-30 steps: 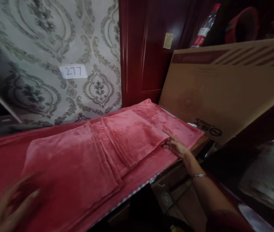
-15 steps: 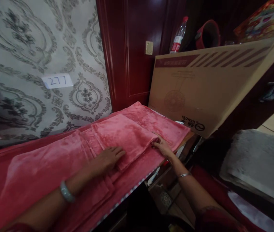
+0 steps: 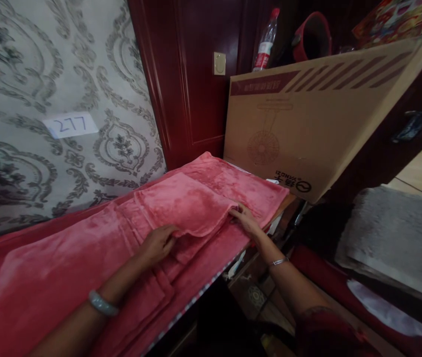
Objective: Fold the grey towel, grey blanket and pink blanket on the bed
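A pink plush cloth, perhaps trousers or a blanket (image 3: 184,198), lies partly folded on a surface spread with the same kind of pink fabric (image 3: 211,265). My left hand (image 3: 157,244) pinches the near left corner of its folded upper layer. At the near right corner, my right hand (image 3: 243,218) grips the edge between thumb and fingers. Between the two hands the near edge sags and is slightly raised off the layer beneath. More pink cloth (image 3: 65,253) with loose folds stretches out to the left.
A large cardboard box (image 3: 300,129) stands at the back right, with a plastic bottle (image 3: 266,42) and a red-rimmed round object (image 3: 313,37) behind its top edge. Patterned wallpaper (image 3: 121,144) carries a paper marked 277 (image 3: 70,124). A grey fluffy cushion (image 3: 400,238) sits at right.
My left hand has gone from lying flat on the cloth to pinching its near left corner, and the edge has lifted. My right hand keeps its grip. The view has shifted slightly.
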Motion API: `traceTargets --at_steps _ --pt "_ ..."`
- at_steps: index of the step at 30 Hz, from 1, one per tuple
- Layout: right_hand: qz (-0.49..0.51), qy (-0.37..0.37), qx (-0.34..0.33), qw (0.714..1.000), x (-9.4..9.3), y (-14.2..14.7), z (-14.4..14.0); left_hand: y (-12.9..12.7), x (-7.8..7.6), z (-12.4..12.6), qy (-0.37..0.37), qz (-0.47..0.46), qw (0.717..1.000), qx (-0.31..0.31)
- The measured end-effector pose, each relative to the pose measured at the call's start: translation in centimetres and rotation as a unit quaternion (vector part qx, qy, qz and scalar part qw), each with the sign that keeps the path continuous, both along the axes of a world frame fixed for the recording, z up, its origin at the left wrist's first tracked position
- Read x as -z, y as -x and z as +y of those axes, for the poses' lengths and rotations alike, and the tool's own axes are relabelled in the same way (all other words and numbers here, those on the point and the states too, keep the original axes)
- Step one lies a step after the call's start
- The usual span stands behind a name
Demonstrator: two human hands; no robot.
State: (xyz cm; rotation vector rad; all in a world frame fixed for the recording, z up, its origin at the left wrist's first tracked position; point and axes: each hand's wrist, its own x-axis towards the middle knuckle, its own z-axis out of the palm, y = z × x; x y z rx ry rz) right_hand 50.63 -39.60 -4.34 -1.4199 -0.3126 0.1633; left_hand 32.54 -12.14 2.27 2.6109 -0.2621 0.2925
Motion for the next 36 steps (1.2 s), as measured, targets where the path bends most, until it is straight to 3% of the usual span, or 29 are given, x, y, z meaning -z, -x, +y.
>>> traceTargets --at_steps 4,9,12,17,25,32,36 --pt "0.007 0.010 0.021 1.000 0.0 0.0 0.3 1.9 0.3 0.2 -0.150 -0.015 0.984 0.094" --pt "0.000 0.046 0.043 0.998 -0.1 0.1 0.7 2.5 -0.3 -0.1 -0.253 -0.005 0.962 0.104" --pt "-0.003 0.078 0.060 0.995 -0.2 0.1 1.1 1.6 -0.2 -0.2 -0.231 0.013 0.970 0.072" --pt "-0.009 0.151 0.104 0.983 -0.5 -0.8 1.8 0.7 1.0 0.6 -0.116 -0.038 0.992 -0.041" --pt "0.003 0.208 0.137 0.968 -0.7 -1.6 1.4 1.5 2.9 0.9 -0.228 -0.175 0.955 0.078" --pt "0.037 0.190 0.118 0.974 -0.9 -1.1 0.3 2.0 2.2 0.5 -0.251 -0.098 0.957 0.104" --pt "0.051 0.154 0.097 0.982 -1.5 -0.4 0.1 2.2 1.5 -0.1 -0.227 -0.059 0.968 0.092"
